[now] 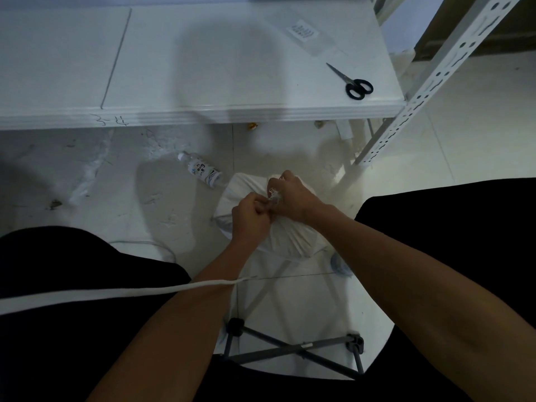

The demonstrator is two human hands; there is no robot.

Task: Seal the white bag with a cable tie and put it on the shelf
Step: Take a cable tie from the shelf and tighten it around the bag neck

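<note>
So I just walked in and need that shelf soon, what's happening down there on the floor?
A person is working both hands at the gathered neck of a white bag on the floor, left hand and right hand pinched together there. The cable tie is too small to make out. Scissors lie on the shelf; the bag isn't up there yet.

Dim bluish light, soft shadows, wide-angle distortion.

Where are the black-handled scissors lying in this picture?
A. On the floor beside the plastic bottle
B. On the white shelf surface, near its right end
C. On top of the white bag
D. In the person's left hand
B: the scissors lie on the white shelf near its right end, apart from both hands and the bag.
</note>
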